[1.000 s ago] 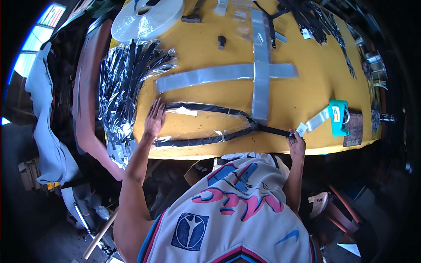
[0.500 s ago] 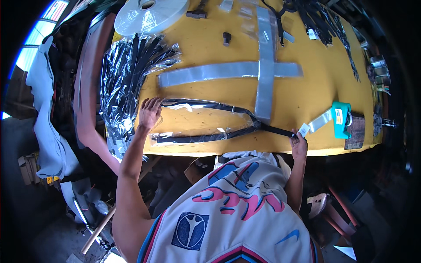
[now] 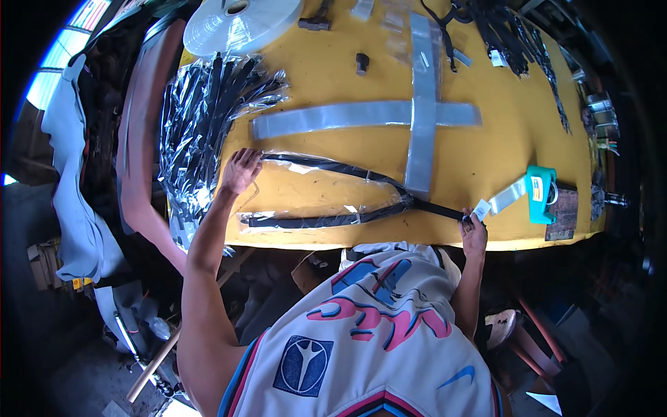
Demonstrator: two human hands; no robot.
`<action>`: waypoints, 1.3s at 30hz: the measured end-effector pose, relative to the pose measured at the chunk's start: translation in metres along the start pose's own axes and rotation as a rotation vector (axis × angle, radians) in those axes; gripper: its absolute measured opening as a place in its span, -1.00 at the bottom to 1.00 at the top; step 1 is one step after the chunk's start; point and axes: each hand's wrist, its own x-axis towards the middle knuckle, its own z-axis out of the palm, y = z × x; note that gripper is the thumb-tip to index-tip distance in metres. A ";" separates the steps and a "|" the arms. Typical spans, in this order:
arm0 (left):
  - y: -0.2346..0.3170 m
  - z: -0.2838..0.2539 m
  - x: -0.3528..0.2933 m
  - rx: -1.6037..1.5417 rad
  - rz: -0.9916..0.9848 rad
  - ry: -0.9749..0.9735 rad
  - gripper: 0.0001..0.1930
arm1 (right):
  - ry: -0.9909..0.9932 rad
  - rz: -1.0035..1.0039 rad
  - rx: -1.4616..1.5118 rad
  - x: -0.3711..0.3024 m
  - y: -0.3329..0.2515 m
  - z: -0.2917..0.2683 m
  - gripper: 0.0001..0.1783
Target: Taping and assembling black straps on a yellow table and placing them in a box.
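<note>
A black forked strap (image 3: 441,210) lies along the near part of the table, its two legs spread to the left. Clear plastic covers the upper leg (image 3: 333,165) and the lower leg (image 3: 306,221). My left hand (image 3: 243,170) rests at the far left end of the upper leg, fingers stretched out and lying flat. At the right, my right hand (image 3: 473,235) pinches the strap's single tail between thumb and fingers. A small white tag (image 3: 481,209) stands up beside those fingers. Right of it is a green tape dispenser (image 3: 541,194) with a pale strip reaching left.
Plastic-wrapped black straps (image 3: 198,118) are heaped at the left, below a large roll of clear film (image 3: 240,28). Two flat plastic strips (image 3: 421,104) cross mid-table. A hammer (image 3: 315,23), a small dark block (image 3: 362,64) and more black straps (image 3: 497,35) lie farther back on the yellow table (image 3: 306,243).
My left hand has moved slightly away from me and to the right, and the end of the upper leg has shifted with it. My right hand keeps its pinch on the tail.
</note>
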 end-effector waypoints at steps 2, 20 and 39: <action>-0.002 -0.005 0.000 -0.040 0.022 -0.008 -0.67 | -0.013 -0.006 -0.014 0.001 0.000 -0.001 -0.60; 0.021 0.011 -0.008 -0.048 -0.132 0.274 -0.65 | -0.009 -0.006 -0.045 0.000 0.000 -0.002 -0.61; 0.041 -0.002 0.003 -0.259 -0.416 0.284 -0.29 | -0.012 0.014 -0.037 0.002 0.000 -0.003 -0.64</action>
